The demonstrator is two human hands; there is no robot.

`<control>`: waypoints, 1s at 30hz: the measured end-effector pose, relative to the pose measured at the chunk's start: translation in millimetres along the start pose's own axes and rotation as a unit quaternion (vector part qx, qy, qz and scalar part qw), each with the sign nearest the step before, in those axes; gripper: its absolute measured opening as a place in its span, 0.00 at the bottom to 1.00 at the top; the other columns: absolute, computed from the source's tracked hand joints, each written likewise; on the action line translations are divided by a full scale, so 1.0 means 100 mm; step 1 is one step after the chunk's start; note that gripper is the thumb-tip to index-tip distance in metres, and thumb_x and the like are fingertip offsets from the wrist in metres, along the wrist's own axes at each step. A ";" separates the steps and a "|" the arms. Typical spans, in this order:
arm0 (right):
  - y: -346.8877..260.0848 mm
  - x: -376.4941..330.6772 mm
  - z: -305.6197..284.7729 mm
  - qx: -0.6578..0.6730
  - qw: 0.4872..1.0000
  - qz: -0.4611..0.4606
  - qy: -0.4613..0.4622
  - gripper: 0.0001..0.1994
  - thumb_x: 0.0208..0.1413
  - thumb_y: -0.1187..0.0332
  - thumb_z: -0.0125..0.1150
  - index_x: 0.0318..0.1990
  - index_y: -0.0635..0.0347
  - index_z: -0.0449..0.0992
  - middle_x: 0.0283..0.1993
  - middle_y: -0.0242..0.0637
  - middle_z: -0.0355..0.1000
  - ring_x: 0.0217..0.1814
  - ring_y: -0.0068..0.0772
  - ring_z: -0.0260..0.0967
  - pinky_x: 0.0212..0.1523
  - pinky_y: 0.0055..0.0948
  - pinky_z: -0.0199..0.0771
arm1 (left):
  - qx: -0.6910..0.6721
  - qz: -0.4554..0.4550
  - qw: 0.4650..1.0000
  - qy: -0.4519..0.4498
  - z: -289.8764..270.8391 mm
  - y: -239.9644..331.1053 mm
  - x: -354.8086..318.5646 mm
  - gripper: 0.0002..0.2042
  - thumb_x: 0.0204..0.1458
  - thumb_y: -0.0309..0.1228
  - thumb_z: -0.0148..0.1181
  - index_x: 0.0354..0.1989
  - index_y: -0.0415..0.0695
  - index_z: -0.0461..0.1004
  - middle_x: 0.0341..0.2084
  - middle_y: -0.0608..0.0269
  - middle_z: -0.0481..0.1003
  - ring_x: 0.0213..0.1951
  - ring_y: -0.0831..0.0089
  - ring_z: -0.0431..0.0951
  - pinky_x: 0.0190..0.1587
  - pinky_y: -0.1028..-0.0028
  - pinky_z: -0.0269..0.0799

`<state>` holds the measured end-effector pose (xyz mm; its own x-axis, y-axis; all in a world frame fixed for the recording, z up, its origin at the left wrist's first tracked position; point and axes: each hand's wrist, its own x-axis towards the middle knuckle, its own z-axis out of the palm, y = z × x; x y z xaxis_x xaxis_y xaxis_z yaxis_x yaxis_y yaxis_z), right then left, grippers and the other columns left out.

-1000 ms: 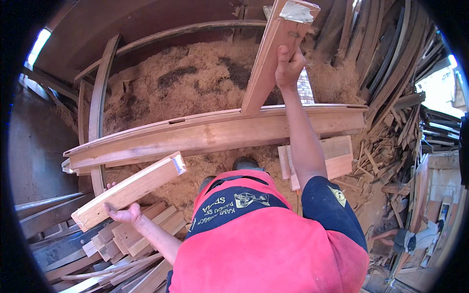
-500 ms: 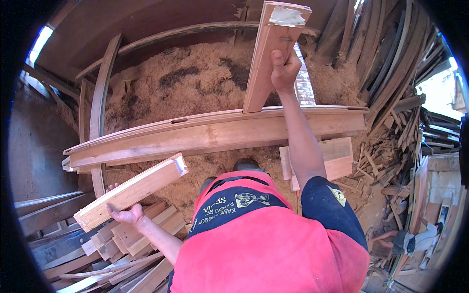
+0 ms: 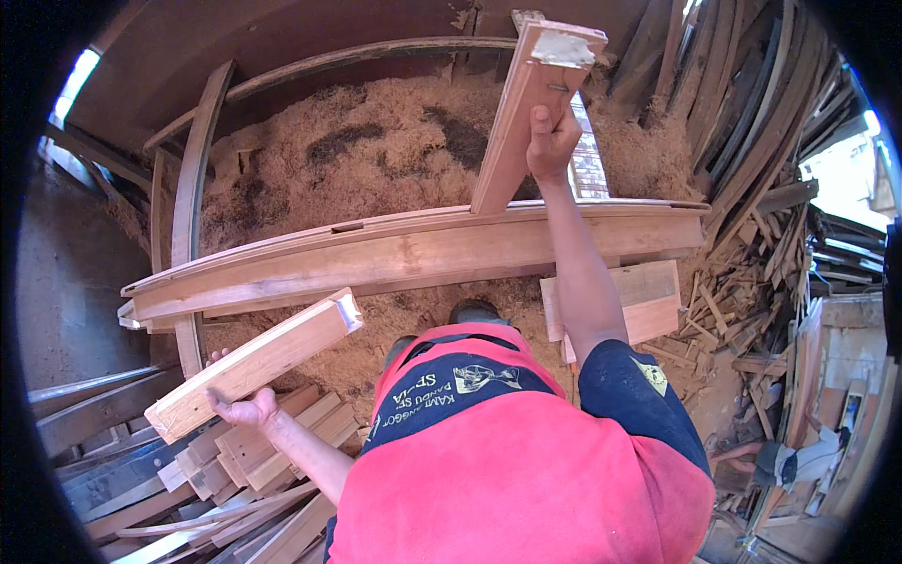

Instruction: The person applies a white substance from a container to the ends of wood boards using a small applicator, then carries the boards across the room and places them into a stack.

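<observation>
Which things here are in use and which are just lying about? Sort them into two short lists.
In use:
left hand gripping a short plank
right hand gripping a raised board

Lying about:
long curved beam
sawdust heap
stacked offcuts
scrap pile

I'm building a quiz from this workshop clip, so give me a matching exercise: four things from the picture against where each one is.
Things:
1. short plank
2. long board
3. curved beam
4. sawdust heap

Places:
A. behind the beam
B. held by the right hand, tilted up
C. lying across the middle
D. held by the left hand

Pairs: 1-D, 2-B, 3-C, 4-A
</observation>
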<state>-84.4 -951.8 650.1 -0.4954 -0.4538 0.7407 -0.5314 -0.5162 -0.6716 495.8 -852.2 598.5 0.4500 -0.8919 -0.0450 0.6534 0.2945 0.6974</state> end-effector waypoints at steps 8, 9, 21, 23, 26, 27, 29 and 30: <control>-0.01 -0.30 0.01 -0.049 0.999 0.016 0.003 0.39 0.58 0.33 0.52 0.46 0.71 0.74 0.34 0.39 0.74 0.37 0.28 0.70 0.38 0.31 0.70 | 0.011 -0.012 1.000 0.004 -0.04 -0.01 0.08 0.29 0.57 0.48 0.54 0.59 0.36 0.68 0.54 0.48 0.74 0.60 0.54 0.71 0.67 0.49 0.60; -0.01 -0.33 0.02 -0.057 0.998 0.027 0.005 0.40 0.58 0.31 0.51 0.45 0.70 0.74 0.33 0.39 0.74 0.37 0.28 0.70 0.38 0.32 0.69 | 0.012 -0.013 1.000 0.001 -0.04 -0.02 0.09 0.29 0.57 0.48 0.54 0.59 0.36 0.68 0.54 0.48 0.74 0.60 0.54 0.71 0.67 0.49 0.60; -0.01 -0.33 0.03 -0.056 0.998 0.029 0.013 0.43 0.55 0.28 0.51 0.48 0.69 0.73 0.38 0.39 0.75 0.40 0.29 0.72 0.40 0.30 0.71 | 0.010 -0.057 0.998 -0.003 0.47 -0.27 0.27 0.30 0.54 0.49 0.58 0.58 0.38 0.69 0.54 0.48 0.74 0.59 0.54 0.72 0.67 0.51 0.60; 0.02 -0.38 0.01 -0.059 0.998 0.029 0.011 0.43 0.55 0.28 0.51 0.49 0.70 0.73 0.39 0.39 0.75 0.40 0.29 0.72 0.41 0.31 0.71 | 0.037 -0.035 0.998 0.025 0.55 -0.31 0.30 0.30 0.54 0.49 0.58 0.58 0.37 0.69 0.54 0.48 0.74 0.58 0.53 0.72 0.67 0.50 0.60; 0.07 -0.41 0.05 -0.079 0.997 0.012 0.017 0.43 0.57 0.29 0.49 0.52 0.70 0.72 0.41 0.39 0.76 0.40 0.27 0.72 0.41 0.31 0.72 | 0.049 -0.031 0.998 -0.016 0.80 -0.30 0.37 0.32 0.53 0.51 0.59 0.59 0.38 0.67 0.54 0.47 0.73 0.59 0.53 0.71 0.68 0.50 0.59; 0.10 -0.40 0.03 -0.093 0.996 0.004 0.019 0.43 0.57 0.28 0.48 0.52 0.70 0.72 0.41 0.39 0.76 0.40 0.27 0.72 0.40 0.31 0.72 | 0.056 -0.036 0.997 -0.027 0.80 -0.33 0.48 0.34 0.55 0.54 0.57 0.61 0.37 0.66 0.55 0.48 0.73 0.60 0.54 0.70 0.68 0.52 0.58; 0.08 -0.43 0.08 -0.084 0.996 0.037 0.016 0.42 0.55 0.27 0.48 0.48 0.67 0.74 0.38 0.38 0.76 0.39 0.30 0.72 0.40 0.34 0.72 | 0.077 -0.040 0.996 -0.014 1.00 -0.26 0.58 0.37 0.56 0.57 0.55 0.62 0.36 0.65 0.56 0.49 0.73 0.60 0.56 0.70 0.68 0.54 0.58; 0.04 -0.44 0.09 -0.067 0.995 0.071 0.010 0.42 0.54 0.26 0.50 0.44 0.65 0.76 0.35 0.37 0.76 0.38 0.33 0.73 0.40 0.36 0.72 | 0.083 -0.044 0.996 0.008 1.23 -0.29 0.52 0.37 0.57 0.58 0.55 0.62 0.36 0.66 0.55 0.49 0.73 0.60 0.56 0.70 0.68 0.54 0.58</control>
<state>-58.2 -940.1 615.2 -0.5847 -0.5001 0.6388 -0.5420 -0.3451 -0.7662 425.8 -949.5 664.0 0.4070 -0.9053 -0.1214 0.5811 0.1541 0.7991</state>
